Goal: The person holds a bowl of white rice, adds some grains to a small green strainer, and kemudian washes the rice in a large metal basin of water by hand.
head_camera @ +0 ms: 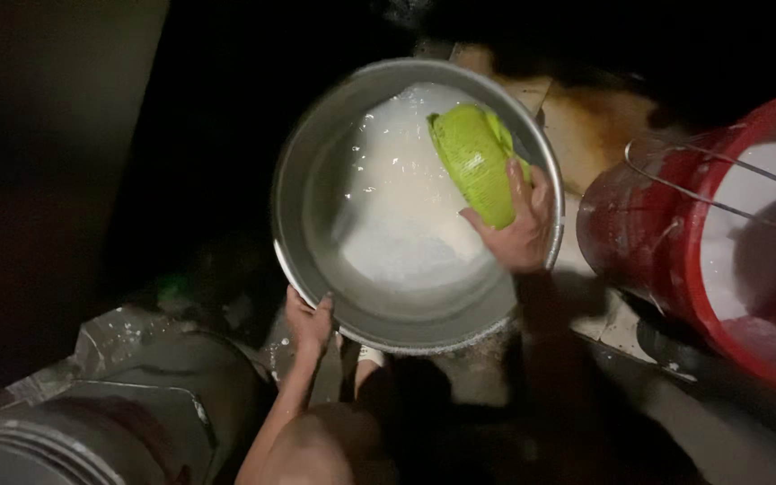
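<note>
Looking down from the head view, I see a big metal basin point(316, 180) tilted toward me, milky white water point(397, 216) pooled in its lower half. My left hand point(309, 321) clamps the near rim, fingers curled over the edge, thumb outside. My right hand point(518, 224) grips a green scoop point(476, 162) at the far right rim, fingers wrapped round its back; the scoop sits tipped, mouth facing into the basin, just above the water and touching or nearly touching the wall. Cannot tell if anything is inside it.

Right of the basin stands a red bucket point(639, 224) with a wire handle point(702, 180), white contents visible inside. Lower left, a grey drum point(92, 422), splashed with white flecks. Floor is dark, mostly unreadable; a brownish patch point(599, 121) shows behind the basin.

Step in hand, by my read: scooping or sloshing the white liquid while the basin is held steady. Next move calls for keeping the left grip firm on the rim so the tilt holds, and dipping the scoop lower without spilling over the near edge.
</note>
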